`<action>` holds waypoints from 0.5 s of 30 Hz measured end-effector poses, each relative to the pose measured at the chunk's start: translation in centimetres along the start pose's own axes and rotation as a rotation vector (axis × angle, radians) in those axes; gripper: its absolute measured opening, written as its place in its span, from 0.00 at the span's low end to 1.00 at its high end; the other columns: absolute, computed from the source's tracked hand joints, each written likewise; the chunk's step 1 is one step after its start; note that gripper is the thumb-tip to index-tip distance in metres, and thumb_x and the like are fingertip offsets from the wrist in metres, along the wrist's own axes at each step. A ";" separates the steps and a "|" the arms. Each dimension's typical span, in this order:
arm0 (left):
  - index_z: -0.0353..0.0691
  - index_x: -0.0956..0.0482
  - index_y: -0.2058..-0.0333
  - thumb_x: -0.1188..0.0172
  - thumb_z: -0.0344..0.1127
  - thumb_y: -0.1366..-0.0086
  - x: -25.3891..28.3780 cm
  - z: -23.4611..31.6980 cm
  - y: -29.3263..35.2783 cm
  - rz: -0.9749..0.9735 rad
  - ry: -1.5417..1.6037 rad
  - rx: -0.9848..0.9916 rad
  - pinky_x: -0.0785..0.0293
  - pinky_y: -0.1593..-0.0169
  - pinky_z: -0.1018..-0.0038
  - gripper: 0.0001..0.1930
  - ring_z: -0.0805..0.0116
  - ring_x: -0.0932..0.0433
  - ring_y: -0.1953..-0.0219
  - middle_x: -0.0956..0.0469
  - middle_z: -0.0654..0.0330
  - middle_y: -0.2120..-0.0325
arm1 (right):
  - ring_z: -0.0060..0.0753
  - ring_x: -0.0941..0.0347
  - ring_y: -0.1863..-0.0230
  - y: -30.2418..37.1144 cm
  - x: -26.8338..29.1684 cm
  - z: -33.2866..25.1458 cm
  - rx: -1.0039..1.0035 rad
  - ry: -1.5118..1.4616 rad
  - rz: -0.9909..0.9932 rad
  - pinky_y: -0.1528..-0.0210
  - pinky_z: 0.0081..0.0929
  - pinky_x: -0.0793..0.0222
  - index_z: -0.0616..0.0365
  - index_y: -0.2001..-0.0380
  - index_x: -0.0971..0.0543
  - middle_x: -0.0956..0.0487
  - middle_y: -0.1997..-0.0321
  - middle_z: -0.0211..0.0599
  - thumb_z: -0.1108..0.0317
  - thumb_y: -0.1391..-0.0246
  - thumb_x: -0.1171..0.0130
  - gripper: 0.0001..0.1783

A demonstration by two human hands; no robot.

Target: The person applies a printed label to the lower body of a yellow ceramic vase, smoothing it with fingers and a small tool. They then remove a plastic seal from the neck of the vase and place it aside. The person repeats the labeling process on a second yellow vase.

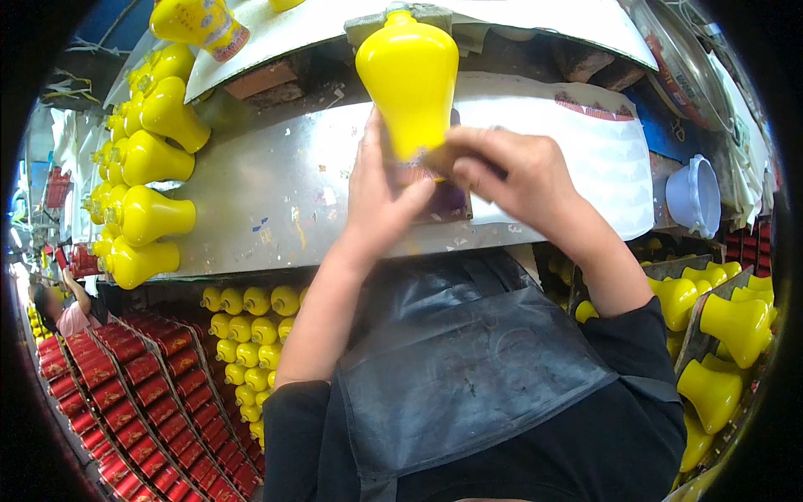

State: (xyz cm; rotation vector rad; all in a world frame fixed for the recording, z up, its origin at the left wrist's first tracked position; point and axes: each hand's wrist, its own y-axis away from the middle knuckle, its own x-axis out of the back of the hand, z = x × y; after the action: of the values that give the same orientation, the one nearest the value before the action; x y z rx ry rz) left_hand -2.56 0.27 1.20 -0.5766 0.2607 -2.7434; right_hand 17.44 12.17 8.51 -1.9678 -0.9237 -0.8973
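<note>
A glossy yellow bottle (407, 79), wide at the shoulder and narrow toward its foot, lies in front of me with its neck pointing away. Its neck end rests in a grey notched block (360, 32). My left hand (376, 184) grips the foot from the left, fingers along its side and thumb across the top. A patterned band near the foot is partly covered and blurred. At the right of the foot my right hand (510, 171) is closed in a pinch, its fingertips smeared by motion; a small brownish thing seems to be between them, its kind unclear.
Several yellow bottles (155, 213) lie along the left of the metal table (276, 192). A decorated bottle (201, 25) lies beyond. White sheets (569, 159) and a pale tub (693, 197) are at right. Racks of yellow bottles (736, 326) and red cylinders (142, 376) flank me. Another person (71, 305) is far left.
</note>
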 end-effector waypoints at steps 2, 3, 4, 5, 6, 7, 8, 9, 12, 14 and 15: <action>0.39 0.56 0.24 0.34 0.46 0.38 -0.3 0.0 -0.3 0.014 0.233 0.080 0.43 0.27 0.59 0.52 0.55 0.36 0.30 0.41 0.46 0.29 | 0.40 0.12 0.61 -0.5 0.2 0.2 -0.093 -0.005 0.115 0.58 0.27 0.15 0.56 0.48 0.17 0.12 0.58 0.43 0.67 0.40 0.31 0.17; 0.40 0.56 0.24 0.36 0.45 0.38 -0.4 0.0 -0.2 0.019 0.254 0.100 0.42 0.29 0.60 0.50 0.54 0.37 0.31 0.42 0.48 0.29 | 0.39 0.12 0.61 -0.6 0.2 0.1 -0.048 0.032 0.157 0.58 0.27 0.15 0.56 0.47 0.18 0.12 0.59 0.42 0.68 0.39 0.32 0.17; 0.40 0.56 0.24 0.35 0.45 0.37 -0.4 0.0 -0.2 0.018 0.249 0.096 0.41 0.29 0.60 0.50 0.55 0.36 0.31 0.42 0.48 0.29 | 0.39 0.12 0.61 -0.8 0.2 0.2 0.008 0.009 0.088 0.58 0.27 0.15 0.55 0.47 0.19 0.12 0.59 0.42 0.68 0.39 0.32 0.17; 0.40 0.56 0.24 0.35 0.45 0.37 -0.5 0.1 -0.2 0.015 0.245 0.094 0.41 0.30 0.61 0.51 0.56 0.36 0.32 0.42 0.48 0.29 | 0.39 0.12 0.62 -1.0 0.0 0.1 0.030 -0.022 0.037 0.58 0.27 0.15 0.55 0.47 0.20 0.12 0.59 0.41 0.68 0.38 0.32 0.17; 0.40 0.56 0.24 0.35 0.45 0.37 -0.5 0.1 -0.2 0.010 0.242 0.089 0.40 0.30 0.61 0.51 0.57 0.35 0.33 0.42 0.48 0.29 | 0.38 0.12 0.62 -1.1 0.1 0.1 0.098 -0.065 -0.021 0.58 0.27 0.15 0.55 0.47 0.21 0.12 0.59 0.41 0.68 0.38 0.33 0.17; 0.39 0.55 0.24 0.35 0.45 0.37 -0.5 0.1 0.0 0.026 0.258 0.099 0.40 0.31 0.61 0.50 0.57 0.35 0.33 0.41 0.49 0.30 | 0.43 0.15 0.71 -1.5 -0.2 0.2 0.142 -0.026 0.046 0.70 0.32 0.20 0.50 0.49 0.24 0.14 0.67 0.40 0.63 0.42 0.32 0.19; 0.39 0.54 0.24 0.35 0.44 0.36 -0.5 0.2 0.2 0.042 0.274 0.109 0.40 0.31 0.62 0.49 0.58 0.35 0.34 0.40 0.49 0.30 | 0.44 0.15 0.71 -1.7 -0.3 0.3 0.034 -0.016 0.113 0.70 0.34 0.20 0.50 0.49 0.24 0.14 0.67 0.41 0.62 0.42 0.33 0.19; 0.39 0.53 0.24 0.35 0.44 0.36 -0.6 0.2 0.4 0.056 0.293 0.092 0.39 0.31 0.62 0.48 0.59 0.34 0.34 0.40 0.49 0.31 | 0.45 0.15 0.71 -1.8 -0.3 0.4 -0.014 -0.014 0.150 0.69 0.35 0.20 0.50 0.49 0.24 0.14 0.67 0.42 0.62 0.42 0.33 0.19; 0.37 0.45 0.27 0.37 0.38 0.37 -0.2 0.2 0.7 0.064 0.215 0.142 0.36 0.29 0.59 0.42 0.55 0.34 0.31 0.37 0.47 0.33 | 0.47 0.15 0.71 -1.4 -0.5 0.3 -0.097 -0.080 0.159 0.69 0.35 0.20 0.51 0.50 0.23 0.14 0.67 0.44 0.61 0.41 0.33 0.18; 0.38 0.46 0.26 0.37 0.39 0.35 -0.2 0.2 0.8 0.050 0.343 0.114 0.37 0.31 0.61 0.42 0.59 0.33 0.34 0.36 0.50 0.33 | 0.44 0.14 0.71 -0.9 -0.6 0.1 0.007 -0.194 0.133 0.70 0.33 0.20 0.52 0.50 0.23 0.13 0.67 0.44 0.61 0.40 0.34 0.17; 0.39 0.46 0.26 0.37 0.40 0.34 -0.3 0.3 0.8 0.046 0.395 0.126 0.38 0.32 0.62 0.42 0.60 0.33 0.35 0.36 0.51 0.34 | 0.42 0.14 0.71 -0.7 -0.6 0.0 0.026 -0.116 0.061 0.70 0.32 0.20 0.52 0.50 0.22 0.13 0.68 0.44 0.62 0.39 0.35 0.16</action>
State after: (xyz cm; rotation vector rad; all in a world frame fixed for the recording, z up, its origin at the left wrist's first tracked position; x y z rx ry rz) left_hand -2.03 -0.37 1.16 0.0081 0.1865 -2.7827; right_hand 16.57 12.27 8.26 -2.0319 -0.9304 -0.7400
